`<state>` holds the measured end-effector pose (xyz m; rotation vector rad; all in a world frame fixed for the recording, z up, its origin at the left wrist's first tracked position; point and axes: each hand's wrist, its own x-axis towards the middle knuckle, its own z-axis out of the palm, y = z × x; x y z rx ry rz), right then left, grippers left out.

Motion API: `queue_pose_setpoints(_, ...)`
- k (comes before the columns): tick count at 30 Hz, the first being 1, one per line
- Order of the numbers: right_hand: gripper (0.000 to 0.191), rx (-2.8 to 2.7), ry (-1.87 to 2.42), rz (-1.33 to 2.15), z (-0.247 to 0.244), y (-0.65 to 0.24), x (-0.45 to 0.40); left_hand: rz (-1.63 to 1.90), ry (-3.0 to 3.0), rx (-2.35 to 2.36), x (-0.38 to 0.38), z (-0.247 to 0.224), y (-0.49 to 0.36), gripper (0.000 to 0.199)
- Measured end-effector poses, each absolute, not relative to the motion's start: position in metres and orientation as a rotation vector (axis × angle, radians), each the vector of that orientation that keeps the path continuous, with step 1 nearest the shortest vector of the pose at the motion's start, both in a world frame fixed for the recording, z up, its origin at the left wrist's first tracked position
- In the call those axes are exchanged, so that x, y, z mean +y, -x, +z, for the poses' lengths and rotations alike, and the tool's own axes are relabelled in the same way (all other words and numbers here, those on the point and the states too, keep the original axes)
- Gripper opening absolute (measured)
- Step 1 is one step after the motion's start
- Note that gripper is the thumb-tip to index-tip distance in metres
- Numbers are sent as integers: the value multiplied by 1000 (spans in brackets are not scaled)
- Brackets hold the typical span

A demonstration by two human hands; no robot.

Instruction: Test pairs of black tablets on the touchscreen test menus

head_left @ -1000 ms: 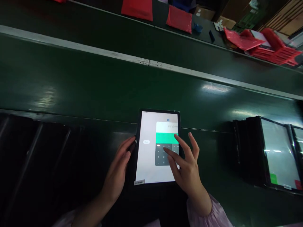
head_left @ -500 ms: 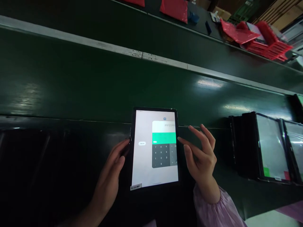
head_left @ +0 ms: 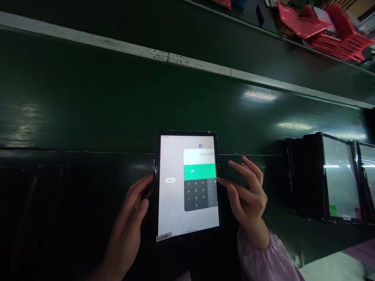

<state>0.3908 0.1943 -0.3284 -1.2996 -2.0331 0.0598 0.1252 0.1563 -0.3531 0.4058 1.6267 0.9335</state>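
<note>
A black-framed tablet (head_left: 172, 203) with a lit screen is in the middle of the view. Its screen shows a calculator card with a green band and a "Clear all" button, and a barcode label (head_left: 163, 236) sits at its lower left corner. My left hand (head_left: 129, 222) holds the tablet's left edge, its fingertips partly hidden there and its thumb raised beside the frame. On the other side, my right hand (head_left: 249, 195) holds nothing. Its index fingertip is at the right edge of the screen and the other fingers are spread; whether it touches the glass I cannot tell.
To the right, several black-framed tablets (head_left: 341, 175) stand close together on the dark green bench (head_left: 131, 105). A pale metal strip (head_left: 125, 47) runs across behind. Red plastic pouches (head_left: 336, 33) are piled on the shelf at the upper right.
The view has shifted slightly, and the tablet and both hands appear a little further left. My right index finger is now lower along the screen's right edge. The calculator card remains displayed.
</note>
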Motion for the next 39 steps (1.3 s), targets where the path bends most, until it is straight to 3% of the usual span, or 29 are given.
queue_pose_setpoints(21,27,-1995,1256,24,-336,-387,187,904,-657,1729,163,-344,-129,85)
queue_pose_setpoints(30,27,-2013,1366,-5,-337,-382,188,951,-756,1665,158,-352,-128,56)
queue_pose_setpoints(39,28,-2067,1502,3,-339,-362,193,979,-696,1666,161,-345,-130,70)
